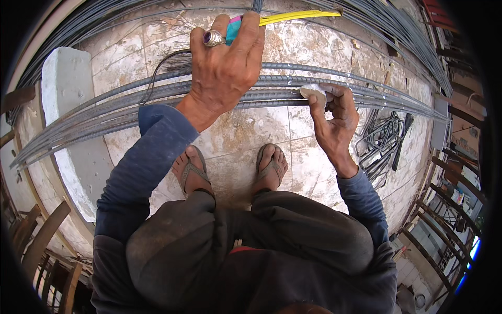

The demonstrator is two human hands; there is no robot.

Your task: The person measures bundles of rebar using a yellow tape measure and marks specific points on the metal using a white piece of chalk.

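Observation:
My left hand (227, 65), with a ring on one finger, is closed round a teal and pink tape measure (234, 30) beyond the bars. Its yellow blade (298, 16) stretches out to the right. Between the thumb and fingers of my right hand (337, 123) is a flat whitish lump (313, 92), like a piece of chalk or plaster. That lump is at the steel reinforcing bars (272, 96); whether it touches them I cannot tell. Several of these ribbed bars run across in front of my feet, and small white marks show on some of them.
At the left the bars pass over a pale concrete block (78, 125), and at the right their ends reach a grey block (441, 125). Bent steel stirrups (384, 136) lie on the tiled floor near my right hand. More long rods (402, 39) lie along the far side.

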